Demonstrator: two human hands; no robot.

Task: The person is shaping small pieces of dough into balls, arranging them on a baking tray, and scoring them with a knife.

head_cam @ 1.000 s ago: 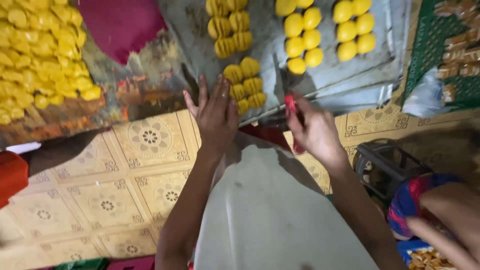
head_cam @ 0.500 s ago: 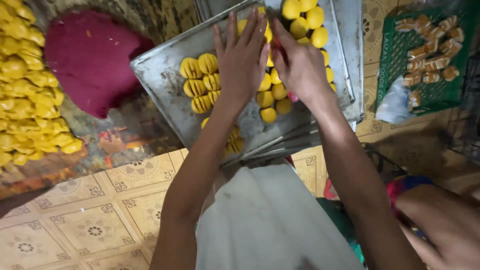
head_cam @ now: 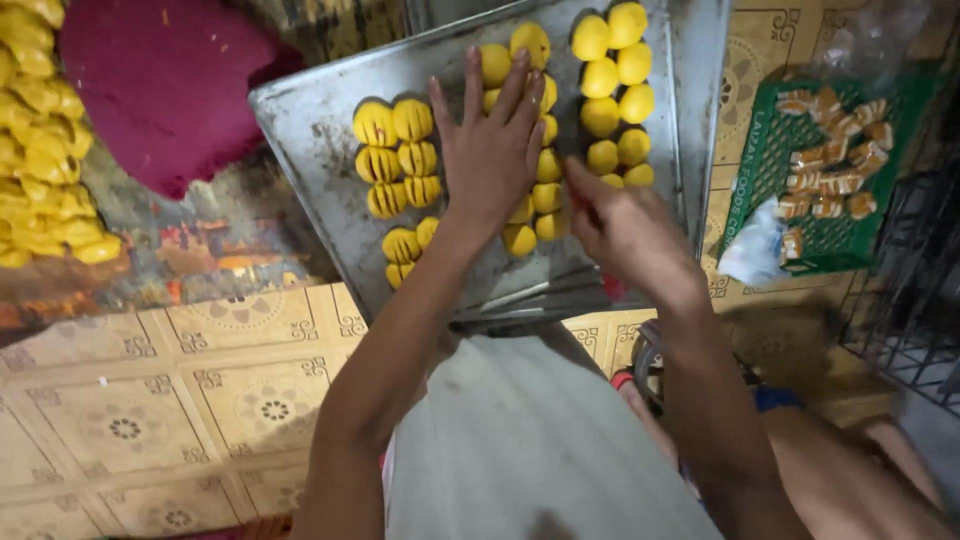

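both hands [head_cam: 495, 150] [head_cam: 625, 225] rest on yellow dough pieces [head_cam: 400, 160] on tray [head_cam: 310, 130]

Dough pieces [head_cam: 400, 160] on tray [head_cam: 310, 130] — crate [head_cam: 770, 150] right.

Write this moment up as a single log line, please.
left hand: flat on yellow dough pieces | right hand: beside them, grip unclear | metal tray: on floor

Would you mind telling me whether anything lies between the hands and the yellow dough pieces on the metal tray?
Nothing visible does. The left hand lies flat, fingers spread, right on the middle column of yellow dough pieces on the metal tray. The right hand sits beside that column's lower end, with no object in between.
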